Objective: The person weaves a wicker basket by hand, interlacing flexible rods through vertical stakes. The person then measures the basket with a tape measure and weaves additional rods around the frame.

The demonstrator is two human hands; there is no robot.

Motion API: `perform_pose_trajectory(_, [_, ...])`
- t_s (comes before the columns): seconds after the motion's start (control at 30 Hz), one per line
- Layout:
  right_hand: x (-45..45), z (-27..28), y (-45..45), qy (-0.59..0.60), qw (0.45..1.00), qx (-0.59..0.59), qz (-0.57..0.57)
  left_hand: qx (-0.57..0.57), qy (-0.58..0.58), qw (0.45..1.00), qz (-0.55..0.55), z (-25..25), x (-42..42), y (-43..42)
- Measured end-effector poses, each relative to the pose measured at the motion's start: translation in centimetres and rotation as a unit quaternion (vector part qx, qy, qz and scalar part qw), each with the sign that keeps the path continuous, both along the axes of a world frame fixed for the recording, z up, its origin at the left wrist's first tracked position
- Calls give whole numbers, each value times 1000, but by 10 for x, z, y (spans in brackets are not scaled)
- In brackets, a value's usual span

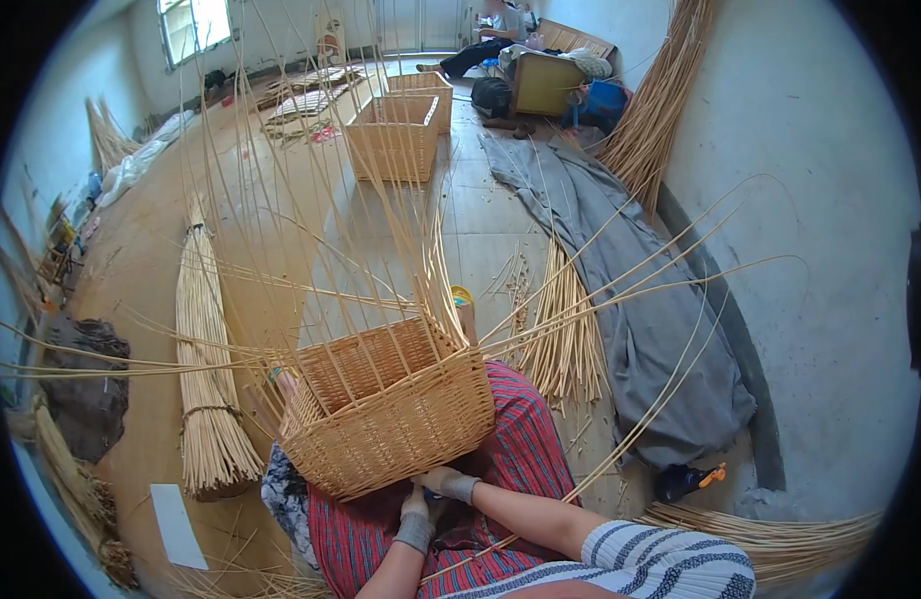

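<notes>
Red striped cloth (530,439) nearest, and left hand (419,504) and right hand (445,482) meet at the lower near edge of the basket (396,424), just beyond fingers partly hidden: pinching or not, can't tell! Farther off, another basket (393,150) stands.

Gray cloth (645,329) lying along the right wall (820,250), near a blue tub (606,103) and black bag (491,98) farther back. Window (196,27) at upper left. White strip (179,525) and dark cloth (86,384) on the floor (149,439) at left.
</notes>
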State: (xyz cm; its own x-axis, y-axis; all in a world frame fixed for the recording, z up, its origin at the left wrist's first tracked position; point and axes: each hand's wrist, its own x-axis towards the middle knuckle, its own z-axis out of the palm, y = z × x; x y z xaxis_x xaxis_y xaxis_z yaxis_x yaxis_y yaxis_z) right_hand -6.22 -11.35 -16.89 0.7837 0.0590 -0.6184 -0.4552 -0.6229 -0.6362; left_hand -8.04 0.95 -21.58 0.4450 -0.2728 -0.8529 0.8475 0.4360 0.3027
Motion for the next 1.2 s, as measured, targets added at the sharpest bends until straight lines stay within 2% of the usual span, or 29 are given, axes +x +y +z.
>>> perform_pose_trajectory(0.27, [1, 9, -1, 54, 998, 25, -20, 37, -10, 999, -30, -13, 1, 4])
perform_pose_trajectory(0.4, [1, 10, -1, 44, 997, 37, -42, 65, 6, 998, -19, 14, 1, -1])
perform_pose_trajectory(0.47, [4, 33, -3, 121, 990, 56, -44, 67, 7, 997, -30, 15, 1, -1])
perform_pose_trajectory(0.5, [3, 21, -1, 121, 990, 56, -44, 68, 7, 997, -30, 14, 2, 0])
perform_pose_trajectory(0.57, [-1, -25, 5, -9, 999, -3, -38, 49, 6, 998, -27, 5, 1, 2])
perform_pose_trajectory(0.67, [-2, 1, 1, 46, 994, 61, -71, 39, 4, 999, -10, -8, -1, 3])
perform_pose_trajectory(0.87, [0, 17, 1, 74, 992, 69, -71, 55, 2, 998, -25, 2, -1, 1])
perform_pose_trajectory(0.97, [-2, -20, 4, 12, 997, 48, -62, 76, -38, 993, -79, -14, 0, 5])
perform_pose_trajectory(1.07, [-2, 9, 2, 54, 993, 67, -86, 69, -23, 996, -48, 16, 0, -3])
perform_pose_trajectory(1.1, [-2, 12, 1, 53, 993, 67, -85, 69, -23, 996, -47, 11, 0, -1])
perform_pose_trajectory(1.17, [-1, 15, 1, 65, 992, 71, -78, 105, -66, 984, -127, -8, 1, 3])
perform_pose_trajectory(1.2, [-1, 11, 2, 64, 992, 71, -78, 105, -68, 984, -127, 1, 1, 1])
